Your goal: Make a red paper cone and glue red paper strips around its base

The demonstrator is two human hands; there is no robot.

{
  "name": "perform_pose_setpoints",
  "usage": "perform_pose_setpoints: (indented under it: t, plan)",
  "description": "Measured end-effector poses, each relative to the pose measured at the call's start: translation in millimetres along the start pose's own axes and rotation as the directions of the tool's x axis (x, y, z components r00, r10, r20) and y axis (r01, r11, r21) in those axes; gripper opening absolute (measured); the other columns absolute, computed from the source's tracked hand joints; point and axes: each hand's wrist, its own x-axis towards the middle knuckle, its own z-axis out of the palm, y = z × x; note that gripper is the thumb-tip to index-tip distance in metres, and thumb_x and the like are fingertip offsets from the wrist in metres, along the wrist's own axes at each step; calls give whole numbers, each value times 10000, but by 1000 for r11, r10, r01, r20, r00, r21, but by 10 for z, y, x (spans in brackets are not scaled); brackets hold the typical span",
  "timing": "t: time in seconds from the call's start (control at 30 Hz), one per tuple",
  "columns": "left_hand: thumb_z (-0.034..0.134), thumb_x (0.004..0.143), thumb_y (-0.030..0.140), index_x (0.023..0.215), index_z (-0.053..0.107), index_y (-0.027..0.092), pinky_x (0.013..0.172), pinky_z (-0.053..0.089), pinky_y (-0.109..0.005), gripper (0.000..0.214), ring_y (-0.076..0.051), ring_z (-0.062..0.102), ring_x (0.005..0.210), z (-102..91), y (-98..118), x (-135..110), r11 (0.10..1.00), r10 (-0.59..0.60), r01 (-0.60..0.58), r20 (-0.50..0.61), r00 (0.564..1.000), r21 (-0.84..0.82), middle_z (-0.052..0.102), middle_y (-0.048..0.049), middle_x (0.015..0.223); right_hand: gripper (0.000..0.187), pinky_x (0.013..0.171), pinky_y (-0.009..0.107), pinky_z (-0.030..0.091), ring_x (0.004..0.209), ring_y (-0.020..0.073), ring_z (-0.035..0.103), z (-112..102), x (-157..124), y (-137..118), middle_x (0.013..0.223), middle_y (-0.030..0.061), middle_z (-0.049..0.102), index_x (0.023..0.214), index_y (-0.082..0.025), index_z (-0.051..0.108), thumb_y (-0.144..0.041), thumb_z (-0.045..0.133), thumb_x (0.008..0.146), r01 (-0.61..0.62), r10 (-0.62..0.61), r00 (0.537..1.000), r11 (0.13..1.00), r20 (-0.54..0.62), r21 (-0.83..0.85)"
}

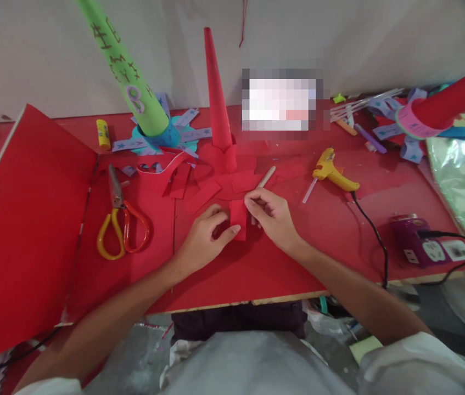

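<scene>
My left hand [207,236] lies at the left side of a red paper strip [238,214], its fingers curled and its thumb pressed on the strip. On the other side my right hand [272,216] pinches the strip's upper right edge between thumb and forefinger. A pale stick-like tool [268,175] pokes out beyond the right hand; whether that hand grips it I cannot tell. The strip joins a red base of flat paper tabs [203,197], partly hidden by the hands. Behind it stands a tall, narrow red cone [218,93].
Scissors [119,219] lie at left beside a raised red board [30,230]. A yellow glue gun [333,170] rests at right, its cord running toward a purple power adapter [425,241]. A glue stick [102,135], green cone [129,77] and another red cone [454,99] stand behind.
</scene>
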Motion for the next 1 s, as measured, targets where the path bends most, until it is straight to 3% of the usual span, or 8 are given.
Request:
perform_pose_setpoints:
  t: [0.13, 0.43, 1.0]
  plan:
    - [624, 1023, 272, 700, 592, 171, 664, 373, -272, 339, -122, 488, 687, 14, -37, 11, 1000, -10, 10, 5, 1000, -30, 498, 11, 754, 338, 531, 252, 441, 566, 102, 519, -7, 7, 1, 694, -46, 555, 894, -232, 654, -552, 682, 1000, 5, -5, 1000, 1000, 11, 12]
    - [634, 993, 240, 712, 589, 172, 647, 366, -265, 293, -112, 477, 675, 5, -40, 9, 999, -32, 32, -20, 999, -25, 498, 16, 763, 298, 586, 269, 464, 673, 128, 577, -59, 27, 13, 786, -9, 628, 943, -232, 679, -525, 686, 991, 36, -35, 999, 997, 9, -70]
    - [643, 987, 220, 738, 594, 173, 639, 367, -256, 258, -96, 463, 653, -1, -43, 11, 1000, -6, 5, -29, 1000, -8, 495, 24, 771, 318, 617, 283, 473, 668, 135, 585, -62, 17, -38, 761, -9, 624, 890, -232, 648, -533, 668, 991, 16, -14, 1000, 994, 16, -109]
